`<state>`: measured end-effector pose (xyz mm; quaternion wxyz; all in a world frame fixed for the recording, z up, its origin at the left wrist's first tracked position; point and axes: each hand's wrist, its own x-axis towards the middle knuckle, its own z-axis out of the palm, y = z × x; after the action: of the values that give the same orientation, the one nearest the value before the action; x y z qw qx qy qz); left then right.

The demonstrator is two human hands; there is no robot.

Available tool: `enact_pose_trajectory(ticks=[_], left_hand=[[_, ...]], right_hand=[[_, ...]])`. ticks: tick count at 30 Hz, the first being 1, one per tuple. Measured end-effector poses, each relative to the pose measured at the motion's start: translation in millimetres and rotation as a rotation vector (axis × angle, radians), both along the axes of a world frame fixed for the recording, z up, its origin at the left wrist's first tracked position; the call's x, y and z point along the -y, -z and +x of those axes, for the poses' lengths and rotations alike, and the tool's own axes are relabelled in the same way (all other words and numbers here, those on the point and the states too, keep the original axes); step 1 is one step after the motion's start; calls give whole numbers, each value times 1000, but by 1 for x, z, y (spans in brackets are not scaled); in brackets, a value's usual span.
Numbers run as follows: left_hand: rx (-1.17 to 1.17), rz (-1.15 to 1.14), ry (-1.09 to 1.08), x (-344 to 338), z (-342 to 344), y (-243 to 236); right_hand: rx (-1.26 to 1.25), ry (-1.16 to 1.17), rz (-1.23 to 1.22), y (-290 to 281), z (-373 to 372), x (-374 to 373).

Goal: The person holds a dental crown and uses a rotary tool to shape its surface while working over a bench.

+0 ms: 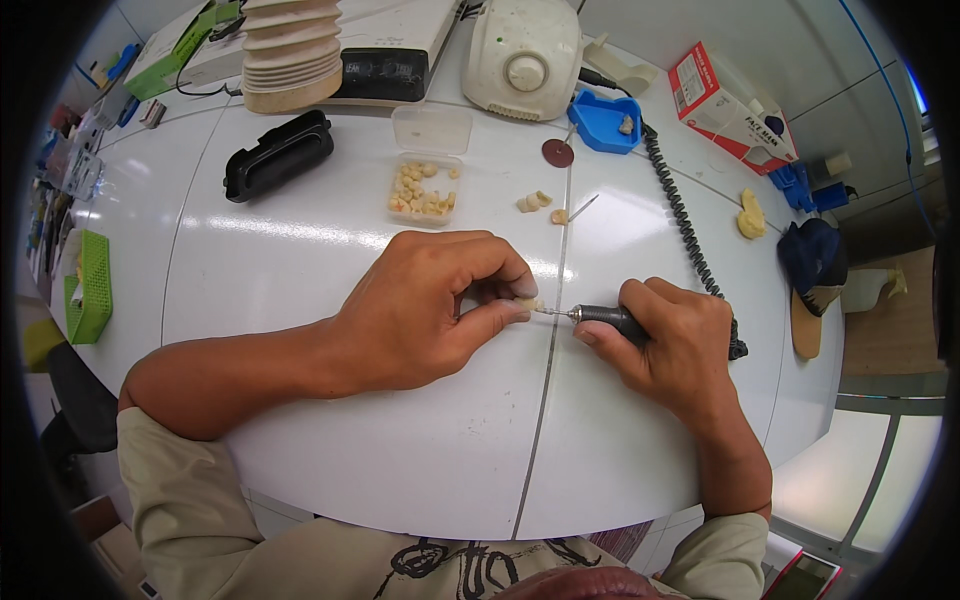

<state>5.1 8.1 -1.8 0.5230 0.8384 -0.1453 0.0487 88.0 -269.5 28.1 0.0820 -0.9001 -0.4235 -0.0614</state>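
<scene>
— What did the two hands have in them?

— The left hand [430, 305], at the centre of the frame, was closed in a pinch on one small cream tooth-shaped piece [528, 302], thumb and fingertips around it. The right hand [670, 345], just right of centre, was wrapped around one slim dark rotary handpiece with a metal tip [600, 317]. The tip touched the small piece, right over the seam of the white round table [300, 250].

— Were there more of those pieces?

— Yes. One clear plastic box [427, 188], above the left hand, held a heap of cream pieces, too many and too small to count. Its one clear lid [432, 128] lay just above it. To the right of the box, three loose cream pieces [541, 204] lay on the table, two touching and one just beside them.

— And the cord?

— One black coiled cable [682, 215] ran from the right hand toward the upper middle, near one blue plastic tray [603, 122] and one white motor unit with a round dial [522, 55].

— Anything else to count?

— One dark red round disc [558, 153] below the tray, one black oblong case [278, 154] in the upper left, one green mesh basket [92, 287] at the left edge, one red and white cardboard box [728, 100] in the upper right, and one yellow wax-like lump [750, 215] below that box.
</scene>
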Motion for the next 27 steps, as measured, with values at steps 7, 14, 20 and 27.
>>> enact_pose_trajectory(ticks=[7,14,20,27], left_hand=[[6,2,-12,1,0,0],[-3,0,-10,0,0,0],[-1,-5,-12,0,0,0],[2,5,-8,0,0,0]], right_hand=[[9,-1,10,1,0,0],[0,-4,-6,-1,-1,0],[-7,-7,-7,-2,-1,0],[-14,14,12,-1,-1,-1]])
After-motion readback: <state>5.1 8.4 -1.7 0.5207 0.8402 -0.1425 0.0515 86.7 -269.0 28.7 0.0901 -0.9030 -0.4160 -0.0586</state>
